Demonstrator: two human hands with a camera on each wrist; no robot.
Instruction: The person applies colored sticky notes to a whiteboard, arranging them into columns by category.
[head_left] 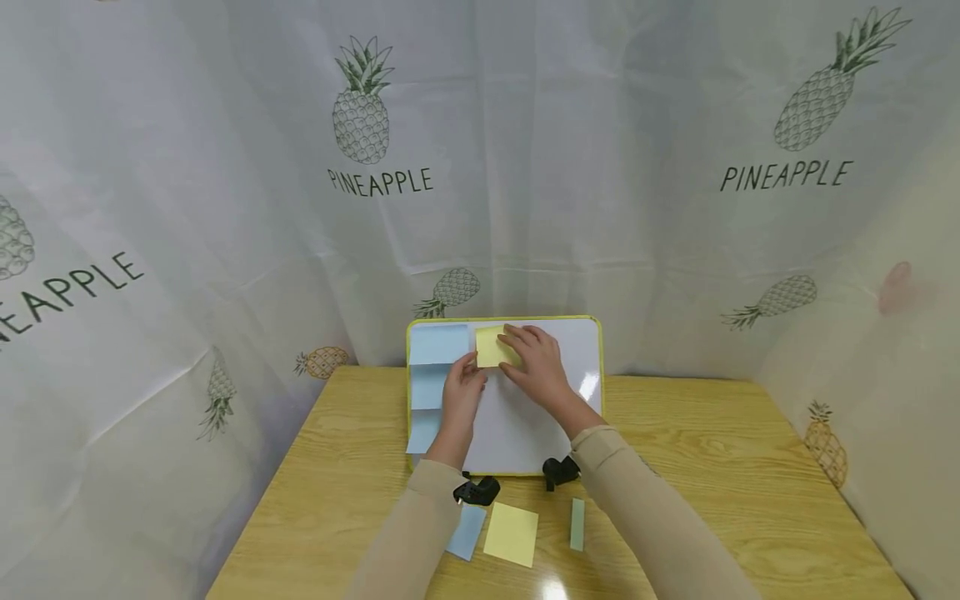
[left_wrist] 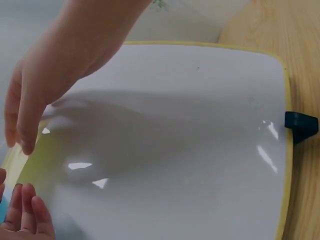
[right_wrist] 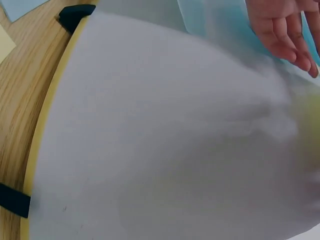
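A whiteboard (head_left: 517, 425) with a yellow rim stands against the curtain. On its upper part lies a yellow sticky note (head_left: 489, 348), between both hands. The right hand (head_left: 538, 367) reaches over the note's right side, its fingers extended and touching the paper. At the lower left corner of the note is the left hand (head_left: 461, 400), with fingers fairly straight; in the right wrist view those fingertips (right_wrist: 302, 60) come close to the yellow paper. Blue sticky notes (head_left: 438, 344) run down the board's left side, partly behind the left hand.
On the wooden table (head_left: 345, 450), before the board, lie a yellow square note (head_left: 512, 534), a blue note (head_left: 467, 532) partly behind the left sleeve, and a narrow green strip (head_left: 577, 524). Black feet (right_wrist: 75, 17) show at the board's lower edge. A pineapple-print curtain (head_left: 570, 183) hangs behind.
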